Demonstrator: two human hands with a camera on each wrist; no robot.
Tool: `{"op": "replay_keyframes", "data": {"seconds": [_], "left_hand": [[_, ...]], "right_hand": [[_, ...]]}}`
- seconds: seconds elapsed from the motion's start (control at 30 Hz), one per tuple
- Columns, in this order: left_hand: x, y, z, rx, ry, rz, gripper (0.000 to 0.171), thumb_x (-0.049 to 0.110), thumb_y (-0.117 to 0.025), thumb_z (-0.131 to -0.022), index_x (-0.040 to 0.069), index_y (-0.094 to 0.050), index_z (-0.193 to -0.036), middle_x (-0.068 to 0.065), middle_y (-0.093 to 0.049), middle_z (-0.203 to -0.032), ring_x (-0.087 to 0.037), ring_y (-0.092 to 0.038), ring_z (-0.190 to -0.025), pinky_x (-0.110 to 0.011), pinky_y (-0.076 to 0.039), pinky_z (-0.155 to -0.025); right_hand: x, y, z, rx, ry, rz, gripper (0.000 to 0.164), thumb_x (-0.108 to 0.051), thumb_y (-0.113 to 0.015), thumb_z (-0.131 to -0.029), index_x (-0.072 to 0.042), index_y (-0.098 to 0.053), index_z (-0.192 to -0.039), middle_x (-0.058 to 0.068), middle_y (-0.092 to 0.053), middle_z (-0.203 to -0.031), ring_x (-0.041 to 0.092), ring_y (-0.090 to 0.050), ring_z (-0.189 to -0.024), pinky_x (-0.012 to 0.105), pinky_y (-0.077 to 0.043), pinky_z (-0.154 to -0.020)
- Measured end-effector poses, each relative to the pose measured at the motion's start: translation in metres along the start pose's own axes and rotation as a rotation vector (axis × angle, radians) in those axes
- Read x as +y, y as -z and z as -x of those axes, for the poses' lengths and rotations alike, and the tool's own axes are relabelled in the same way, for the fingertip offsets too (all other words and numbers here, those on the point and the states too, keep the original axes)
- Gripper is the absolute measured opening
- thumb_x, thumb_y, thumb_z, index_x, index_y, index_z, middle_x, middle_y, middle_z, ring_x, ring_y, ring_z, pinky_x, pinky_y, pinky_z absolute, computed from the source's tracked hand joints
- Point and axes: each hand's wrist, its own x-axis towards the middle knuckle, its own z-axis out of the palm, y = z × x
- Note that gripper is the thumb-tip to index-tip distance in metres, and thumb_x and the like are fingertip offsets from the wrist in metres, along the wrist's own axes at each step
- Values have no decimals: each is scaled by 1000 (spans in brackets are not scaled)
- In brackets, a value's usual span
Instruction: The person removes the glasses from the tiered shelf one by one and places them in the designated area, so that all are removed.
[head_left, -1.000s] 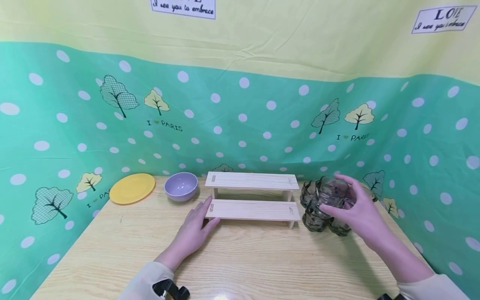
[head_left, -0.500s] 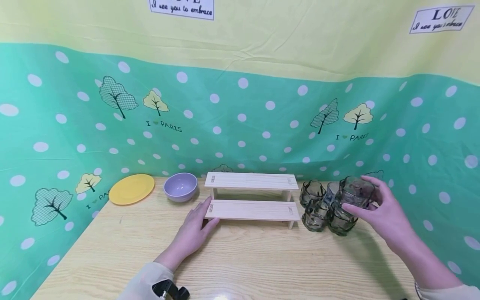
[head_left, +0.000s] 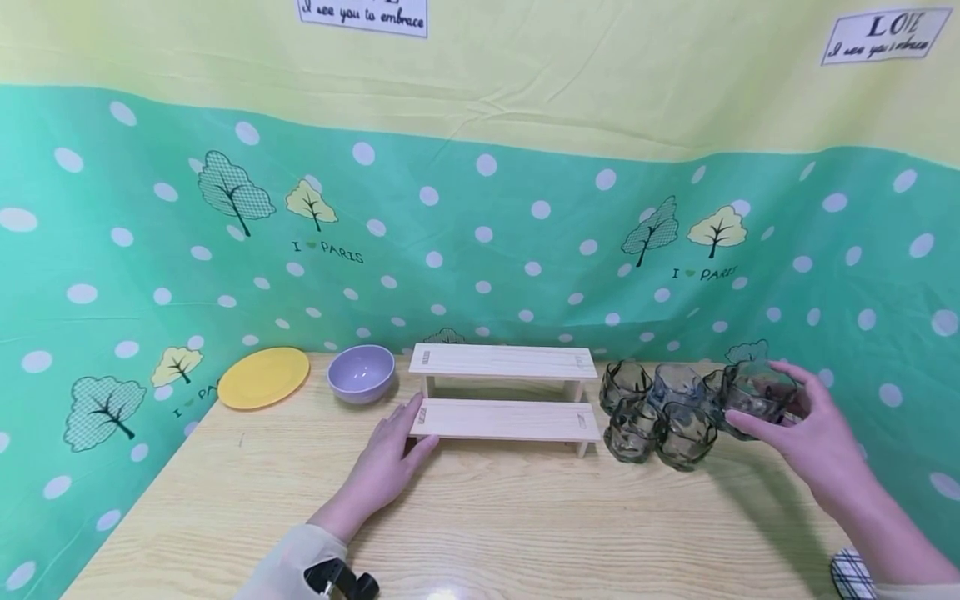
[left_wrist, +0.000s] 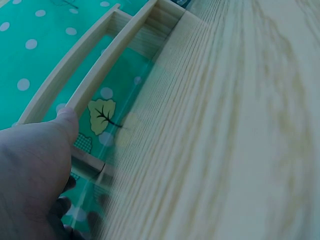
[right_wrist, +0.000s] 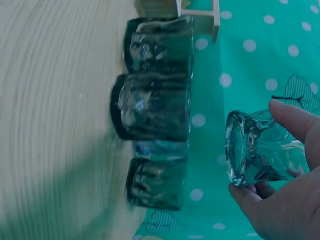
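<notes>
My right hand (head_left: 813, 433) grips a smoky grey glass (head_left: 757, 393), its thumb on the near side and its fingers round the far side. The right wrist view shows this glass (right_wrist: 260, 150) held apart from the others. To its left stand several similar glasses (head_left: 686, 435), grouped beside a two-tier pale wooden shelf (head_left: 506, 419). My left hand (head_left: 386, 454) rests against the shelf's left end, fingers mostly straight along the side and thumb near the front edge. In the left wrist view, the thumb of the left hand (left_wrist: 37, 165) touches the shelf's wooden edge.
A purple bowl (head_left: 362, 373) stands left of the shelf. Farther left, a yellow plate (head_left: 264, 378) lies at the back of the wooden table (head_left: 517, 525). A green polka-dot cloth (head_left: 480, 242) hangs behind and along the sides.
My right hand has carried the glass to the right, from above the group to its right side, uncovering the other glasses. My left hand stays at the shelf.
</notes>
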Motion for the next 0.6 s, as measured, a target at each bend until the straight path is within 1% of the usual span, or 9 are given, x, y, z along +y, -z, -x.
{"op": "replay_keyframes", "data": {"seconds": [0.03,0.07,0.13,0.23,0.33,0.4,0.47,0.53,0.6], "left_hand": [[0,0,0,1,0,-1,81,40,-66,-112,4,-28,-174,-22,-35,-175,-50,-30,-161,-65,-19,-133],[0,0,0,2,2,0,81,40,-66,-112,4,-28,-174,-22,-36,-175,-50,-30,-161,-65,-19,-133],[0,0,0,4,4,2,81,40,-67,-112,4,-29,-174,-22,-36,-175,-50,-30,-161,-65,-18,-133],[0,0,0,1,6,6,81,40,-67,-112,4,-29,-174,-22,-36,-175,-50,-29,-161,-65,-18,-133],[-1,-1,0,-2,7,6,81,39,-67,-112,4,-28,-174,-22,-35,-175,-50,-29,-162,-65,-18,-133],[-1,-1,0,-2,5,4,81,39,-67,-112,4,-28,-174,-22,-36,-175,-50,-30,-161,-66,-19,-133],[-1,-1,0,-4,5,4,82,39,-67,-112,4,-28,-174,-22,-36,-175,-50,-30,-162,-66,-19,-133],[-2,-1,-1,-4,2,5,82,39,-67,-112,4,-28,-174,-22,-36,-175,-50,-30,-162,-66,-19,-133],[-2,0,-1,-6,1,3,82,40,-66,-112,4,-28,-174,-22,-35,-175,-49,-30,-162,-66,-19,-133]], "right_hand": [[2,2,0,-5,-9,-5,114,-40,-87,-99,-36,-6,-179,36,-1,-178,79,-24,-144,92,-31,-105],[5,4,-1,-7,-15,-2,114,-40,-87,-99,-37,-5,-179,35,3,-179,80,-22,-144,92,-29,-106],[9,7,-2,-10,-23,13,115,-41,-86,-99,-36,-3,-179,35,4,-179,79,-21,-145,92,-28,-106],[15,10,-5,-20,-42,4,116,-42,-86,-99,-38,-2,-178,36,5,-178,79,-16,-147,92,-26,-108],[21,12,-7,-22,-56,12,116,-43,-86,-98,-39,-2,-178,37,5,-178,77,-16,-149,92,-26,-108],[25,13,-9,-17,-59,26,117,-45,-86,-98,-38,-1,-178,38,1,-177,75,-20,-149,90,-29,-108],[30,15,-11,-13,-62,40,118,-46,-86,-98,-34,-1,-179,41,-7,-175,74,-24,-148,89,-31,-108],[34,16,-13,-8,-71,52,119,-47,-86,-98,-28,-1,-179,43,-10,-173,74,-24,-147,89,-32,-107],[38,17,-14,-7,-84,61,119,-47,-86,-98,-22,-2,-179,43,-5,-174,75,-20,-148,90,-30,-107]]}}
